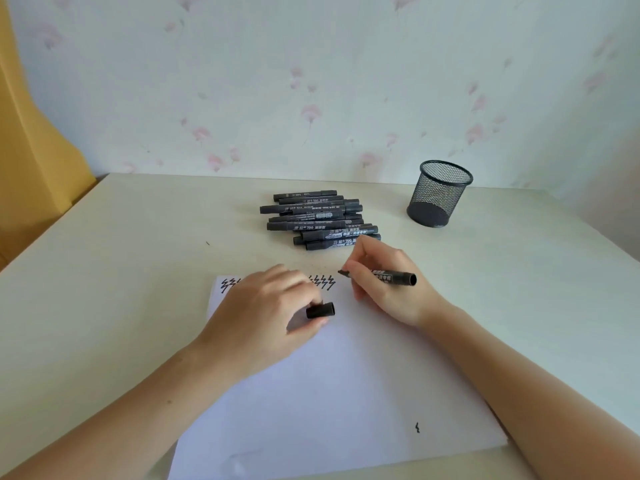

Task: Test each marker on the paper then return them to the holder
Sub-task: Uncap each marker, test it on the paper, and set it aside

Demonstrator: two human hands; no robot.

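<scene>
A white sheet of paper (pixel 346 382) lies on the table in front of me, with a row of black zigzag marks (pixel 323 283) along its far edge. My right hand (pixel 384 282) grips an uncapped black marker (pixel 393 277), its tip pointing left just past the last zigzag. My left hand (pixel 266 313) rests on the paper and pinches the black cap (pixel 320 310); it covers part of the marks. A pile of several capped black markers (pixel 315 220) lies beyond the paper. The black mesh holder (pixel 440 194) stands at the back right and looks empty.
The pale table (pixel 121 254) ends against a floral wall at the back. A yellow surface (pixel 31 150) stands at the far left. One small black squiggle (pixel 417 427) marks the paper's near right corner.
</scene>
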